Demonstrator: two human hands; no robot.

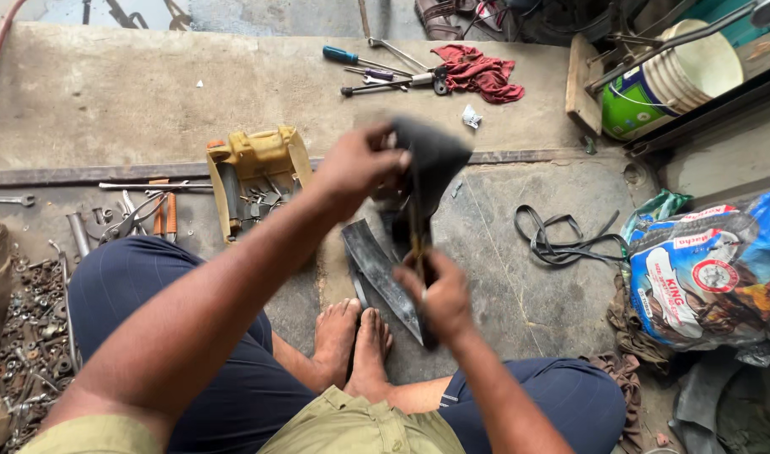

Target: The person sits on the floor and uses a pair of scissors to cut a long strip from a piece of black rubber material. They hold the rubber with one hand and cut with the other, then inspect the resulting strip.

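I sit on a concrete floor with my bare feet (353, 340) together in front of me. My left hand (357, 166) grips the upper end of a black rubber inner tube piece (431, 160), held up and blurred by motion. My right hand (441, 296) is closed lower down on a thin tool, perhaps scissors with a yellowish handle, set against the rubber. Another strip of black rubber (383, 273) lies on the floor just beyond my toes.
A yellow tool tray (259, 160) with wrenches sits left of the hands. Nuts and bolts (31, 336) are heaped at far left. Screwdrivers (364, 60) and a red rag (484, 74) lie ahead. A rubber loop (561, 240), printed sacks (713, 277) and a bucket (679, 76) are at right.
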